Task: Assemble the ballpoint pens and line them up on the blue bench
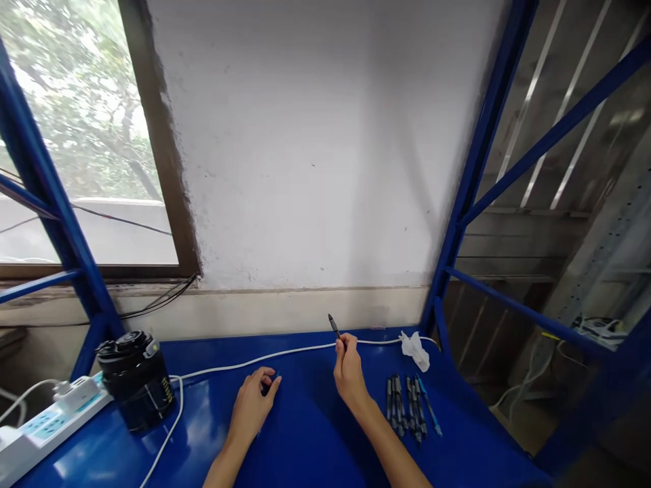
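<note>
Left hand (253, 401) mostly hides a slim blue object (278, 373); right hand (350, 371) covers one end of a pen (333, 323).

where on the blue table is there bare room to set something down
The blue table is bare between the left hand and right hand, nearer than the white cable; another patch lies between left forearm and that cable's near run. Crowded: right, pens and tissue; left, black jug and power strip.

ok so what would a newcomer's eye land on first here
Probably the bright blue table, with the right hand holding a dark pen over it near mid-picture. Next, likely the bulky black jar at left beside a white power strip, then the cluster of pens at right.
</note>
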`<state>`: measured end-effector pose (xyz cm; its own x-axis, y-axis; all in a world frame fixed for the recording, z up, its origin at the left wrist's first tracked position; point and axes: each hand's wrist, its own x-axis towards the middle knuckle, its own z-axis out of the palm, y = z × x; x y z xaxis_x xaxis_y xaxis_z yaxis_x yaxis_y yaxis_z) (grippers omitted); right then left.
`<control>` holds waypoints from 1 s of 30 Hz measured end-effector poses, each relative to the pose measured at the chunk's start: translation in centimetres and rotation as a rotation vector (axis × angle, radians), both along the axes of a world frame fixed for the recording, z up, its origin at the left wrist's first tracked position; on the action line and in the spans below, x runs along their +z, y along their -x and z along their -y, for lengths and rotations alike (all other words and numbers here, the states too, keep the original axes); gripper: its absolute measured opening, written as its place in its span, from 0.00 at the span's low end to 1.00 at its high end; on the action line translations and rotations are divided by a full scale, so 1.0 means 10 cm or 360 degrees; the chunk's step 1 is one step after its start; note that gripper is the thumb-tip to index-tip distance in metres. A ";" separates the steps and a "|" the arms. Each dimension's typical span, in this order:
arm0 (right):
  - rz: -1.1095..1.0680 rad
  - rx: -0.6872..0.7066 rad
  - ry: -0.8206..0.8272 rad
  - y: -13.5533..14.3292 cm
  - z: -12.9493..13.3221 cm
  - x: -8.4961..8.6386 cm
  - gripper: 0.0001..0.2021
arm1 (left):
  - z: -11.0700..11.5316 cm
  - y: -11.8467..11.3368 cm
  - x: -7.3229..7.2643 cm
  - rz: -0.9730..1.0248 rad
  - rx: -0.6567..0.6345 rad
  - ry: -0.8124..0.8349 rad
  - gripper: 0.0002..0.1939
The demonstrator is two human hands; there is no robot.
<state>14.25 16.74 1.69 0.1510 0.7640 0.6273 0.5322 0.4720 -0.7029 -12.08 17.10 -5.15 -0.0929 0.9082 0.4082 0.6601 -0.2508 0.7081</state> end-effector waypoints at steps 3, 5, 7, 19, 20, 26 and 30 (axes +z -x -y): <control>-0.0079 0.0045 0.0033 0.10 -0.11 -0.14 0.13 | 0.02 0.00 0.05 0.0101 0.0057 -0.0054 0.21; -0.0112 0.0108 0.0058 0.15 -0.12 -0.24 0.13 | 0.06 0.00 0.11 0.0182 0.0088 -0.0136 0.22; -0.0128 0.0195 0.0085 0.17 -0.10 -0.33 0.14 | 0.11 -0.01 0.19 0.0248 0.0069 -0.0242 0.22; -0.0029 0.0485 0.0131 0.16 -0.05 -0.41 0.18 | -0.07 -1.06 0.65 0.1561 -0.0850 0.0219 0.29; -0.0018 0.0495 0.0116 0.16 -0.05 -0.41 0.18 | -0.12 -1.11 0.62 0.1704 -0.0921 0.0301 0.30; 0.0089 0.0602 0.0129 0.18 -0.05 -0.42 0.16 | -0.17 -1.03 0.43 0.2004 -0.0704 0.0326 0.25; 0.0121 0.0664 0.0158 0.19 -0.04 -0.41 0.17 | -0.11 -0.99 0.42 0.1996 -0.0577 0.0268 0.25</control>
<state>12.39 17.17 -2.46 -0.2273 0.8069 0.5453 0.3624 0.5898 -0.7217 -2.13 18.23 -0.95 -0.0651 0.9925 0.1038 -0.5499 -0.1225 0.8262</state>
